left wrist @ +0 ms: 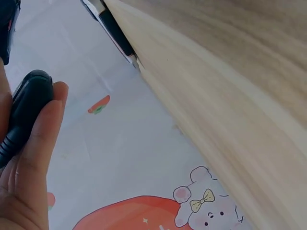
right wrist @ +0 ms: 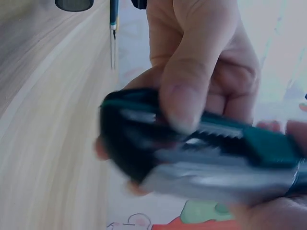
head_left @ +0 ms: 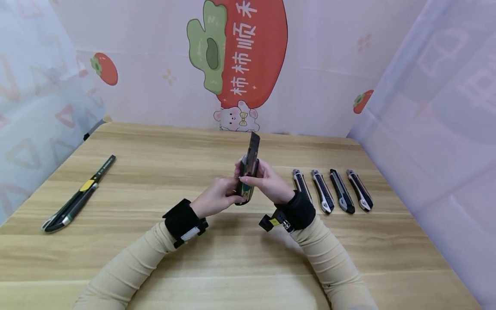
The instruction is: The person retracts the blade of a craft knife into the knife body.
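Observation:
In the head view, a dark green and silver utility knife [head_left: 246,193] is held up above the middle of the table. A long dark strip [head_left: 253,144], perhaps its blade, rises from it. My left hand [head_left: 217,196] grips the knife from the left, low down. From the other side my right hand [head_left: 269,183] holds it too, thumb across its face. The right wrist view shows the knife [right wrist: 220,167] close up and slightly blurred, a thumb [right wrist: 184,108] pressing near its toothed slide. Its rounded dark end [left wrist: 31,110] appears in the left wrist view.
Several utility knives, among them a black one [head_left: 342,191] and the rightmost [head_left: 360,190], lie in a row right of the hands. On the table's left lies another cutter [head_left: 73,206] with a yellow patch. A printed cloth [head_left: 321,64] hangs behind the wooden table [head_left: 232,275].

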A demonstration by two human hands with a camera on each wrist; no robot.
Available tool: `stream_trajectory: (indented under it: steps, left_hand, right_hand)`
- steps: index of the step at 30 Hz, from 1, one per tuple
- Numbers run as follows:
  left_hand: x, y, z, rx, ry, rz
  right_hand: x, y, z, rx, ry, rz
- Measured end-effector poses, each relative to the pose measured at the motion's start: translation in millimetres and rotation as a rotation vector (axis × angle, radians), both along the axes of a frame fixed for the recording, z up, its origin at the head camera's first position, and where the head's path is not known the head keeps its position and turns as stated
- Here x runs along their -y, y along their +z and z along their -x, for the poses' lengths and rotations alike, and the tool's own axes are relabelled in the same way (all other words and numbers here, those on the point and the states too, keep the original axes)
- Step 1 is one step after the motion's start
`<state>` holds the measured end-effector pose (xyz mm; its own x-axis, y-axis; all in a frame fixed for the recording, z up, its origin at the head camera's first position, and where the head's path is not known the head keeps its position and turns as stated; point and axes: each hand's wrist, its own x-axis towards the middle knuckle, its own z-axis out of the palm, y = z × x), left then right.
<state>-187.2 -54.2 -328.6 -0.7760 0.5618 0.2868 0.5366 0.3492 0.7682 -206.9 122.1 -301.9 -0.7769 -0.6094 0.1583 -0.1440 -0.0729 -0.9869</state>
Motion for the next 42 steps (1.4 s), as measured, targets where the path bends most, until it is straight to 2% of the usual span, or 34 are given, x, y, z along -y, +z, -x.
stream_trajectory:
  steps: [4,8,11,18,23,29,42]
  left_hand:
    - [4.5,5.1,-1.2,0.009,-0.001,-0.052]
    - [8.4,8.3,-2.4,0.015,0.016,-0.053]
    - [9.9,9.2,-2.2,0.013,0.025,-0.047]
    - [9.6,9.5,-0.6,0.040,-0.011,-0.045]
    - [10.7,11.0,1.1,0.078,-0.014,-0.073]
    - [12.9,11.9,1.3,0.099,-0.004,-0.075]
    - [20.2,16.8,3.5,0.138,-0.048,-0.038]
  right_hand:
    - [0.5,-3.2,5.1,0.135,0.026,-0.092]
    - [5.5,-7.5,6.1,0.276,0.133,-0.176]
    - [9.2,-10.1,5.5,0.315,0.184,-0.146]
    - [6.7,-15.9,7.2,0.319,0.221,-0.070]
    - [9.4,-16.2,7.2,0.304,0.236,-0.028]
    - [11.4,-15.9,7.1,0.282,0.269,-0.033]
    - [9.7,-18.5,7.5,0.254,0.302,-0.006]
